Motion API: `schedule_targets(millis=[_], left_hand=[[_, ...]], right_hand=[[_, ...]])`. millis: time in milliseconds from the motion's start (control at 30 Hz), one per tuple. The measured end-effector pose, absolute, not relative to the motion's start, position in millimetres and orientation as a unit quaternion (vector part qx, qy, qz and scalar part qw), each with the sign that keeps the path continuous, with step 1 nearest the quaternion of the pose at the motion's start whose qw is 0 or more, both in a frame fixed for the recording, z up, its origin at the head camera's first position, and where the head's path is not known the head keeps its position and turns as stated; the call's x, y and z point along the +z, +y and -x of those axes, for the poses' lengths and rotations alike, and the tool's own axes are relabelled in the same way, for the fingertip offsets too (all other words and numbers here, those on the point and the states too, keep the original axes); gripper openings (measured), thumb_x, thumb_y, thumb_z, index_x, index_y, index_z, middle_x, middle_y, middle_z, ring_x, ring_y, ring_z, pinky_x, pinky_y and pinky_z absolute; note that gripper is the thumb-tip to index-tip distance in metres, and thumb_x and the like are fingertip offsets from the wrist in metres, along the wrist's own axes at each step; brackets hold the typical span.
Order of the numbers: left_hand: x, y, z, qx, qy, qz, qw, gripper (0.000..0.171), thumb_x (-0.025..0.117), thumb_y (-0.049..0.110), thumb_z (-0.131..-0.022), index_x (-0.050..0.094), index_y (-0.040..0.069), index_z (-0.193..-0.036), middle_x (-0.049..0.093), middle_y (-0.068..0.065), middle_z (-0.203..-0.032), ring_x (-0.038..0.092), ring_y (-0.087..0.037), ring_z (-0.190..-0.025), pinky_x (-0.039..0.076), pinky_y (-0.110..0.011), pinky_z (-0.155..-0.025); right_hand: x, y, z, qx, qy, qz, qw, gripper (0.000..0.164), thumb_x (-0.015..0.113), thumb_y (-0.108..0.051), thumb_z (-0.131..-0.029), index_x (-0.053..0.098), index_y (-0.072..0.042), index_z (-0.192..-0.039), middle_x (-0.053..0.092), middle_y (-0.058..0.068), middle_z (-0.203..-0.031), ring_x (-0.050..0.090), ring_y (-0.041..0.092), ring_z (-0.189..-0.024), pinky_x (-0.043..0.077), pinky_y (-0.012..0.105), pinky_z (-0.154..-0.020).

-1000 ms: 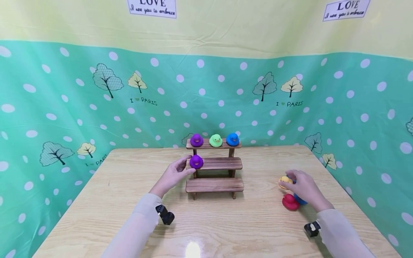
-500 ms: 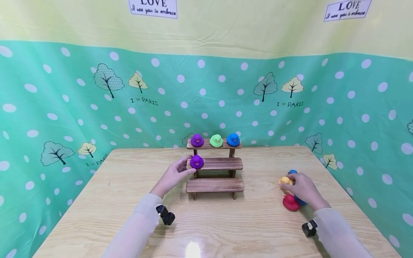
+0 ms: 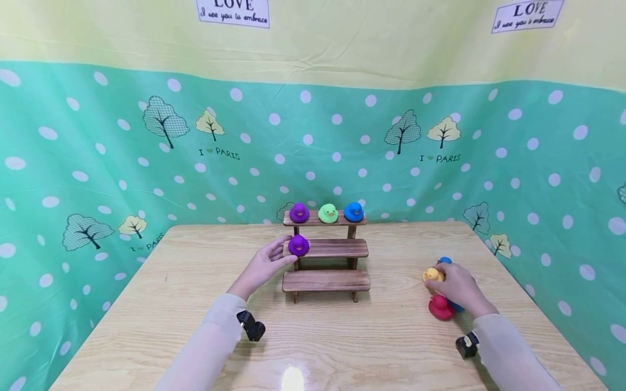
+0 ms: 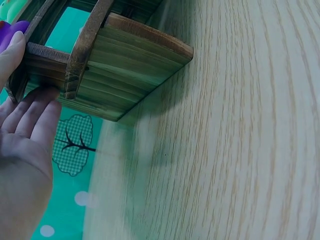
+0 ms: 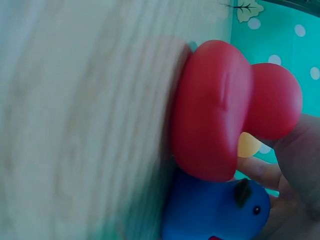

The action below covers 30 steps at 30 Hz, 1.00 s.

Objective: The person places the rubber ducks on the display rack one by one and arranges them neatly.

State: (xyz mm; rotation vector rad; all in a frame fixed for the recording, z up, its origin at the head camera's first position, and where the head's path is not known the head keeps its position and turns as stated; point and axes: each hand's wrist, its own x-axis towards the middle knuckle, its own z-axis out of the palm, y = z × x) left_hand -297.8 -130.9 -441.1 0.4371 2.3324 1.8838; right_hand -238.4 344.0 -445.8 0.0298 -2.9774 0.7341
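In the head view, my left hand (image 3: pixel 265 264) is at the left end of the middle shelf, beside a purple rubber duck (image 3: pixel 298 246). Its thumb lies in front, close to the duck; the other fingers, fairly straight, reach behind the shelf end. The left wrist view shows those fingers against the wooden rack (image 4: pixel 135 65). On the right, my right hand (image 3: pixel 459 286) pinches a yellow rubber duck (image 3: pixel 432 276) between thumb and fingers. A red duck (image 3: pixel 440 308) and a blue duck (image 5: pixel 215 210) sit under that hand. Another blue duck (image 3: pixel 444 260) shows behind it.
The three-tier rack's top shelf carries a purple duck (image 3: pixel 299 213), a green duck (image 3: pixel 328 213) and a blue duck (image 3: pixel 354 212). Its bottom shelf (image 3: pixel 326 281) is bare. A dotted green curtain (image 3: pixel 313 136) hangs behind the wooden table (image 3: pixel 371 347).
My right hand has shifted slightly left and down around the yellow duck, exposing the blue duck behind it. The left hand has stayed put at the shelf end.
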Motion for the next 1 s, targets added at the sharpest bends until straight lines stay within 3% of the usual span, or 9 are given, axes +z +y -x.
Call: schedule_targets(millis=[233,500,1000], left_hand=[[-438,-129,296,0.621,0.769,-0.137,0.062,0.073,0.074,0.019,-0.093,0.037,0.006,-0.154,0.036,-0.028,-0.153,0.040,-0.042,-0.138,0.036,-0.047,-0.112],[-414,-124,277,0.619,0.769,-0.147,0.060,0.070,0.072,0.016,-0.094,0.037,0.000,-0.153,0.037,-0.031,-0.151,0.040,-0.044,-0.137,0.037,-0.047,-0.112],[-414,-125,279,0.622,0.767,-0.141,0.069,0.072,0.074,0.018,-0.093,0.037,0.002,-0.153,0.038,-0.030,-0.151,0.040,-0.043,-0.138,0.036,-0.046,-0.113]], right_hand=[[-445,344,239,0.238,-0.971,-0.013,0.029,0.057,0.077,-0.023,-0.087,0.057,0.015,-0.125,0.062,0.030,-0.112,0.060,0.036,-0.093,0.057,0.055,-0.082],[-443,342,238,0.238,-0.971,-0.010,0.025,0.057,0.077,-0.021,-0.088,0.056,0.016,-0.125,0.060,0.034,-0.117,0.060,0.041,-0.098,0.055,0.058,-0.085],[-434,336,238,0.249,-0.968,-0.016,0.015,0.058,0.076,-0.021,-0.089,0.055,0.015,-0.128,0.063,0.028,-0.113,0.061,0.036,-0.096,0.057,0.054,-0.084]])
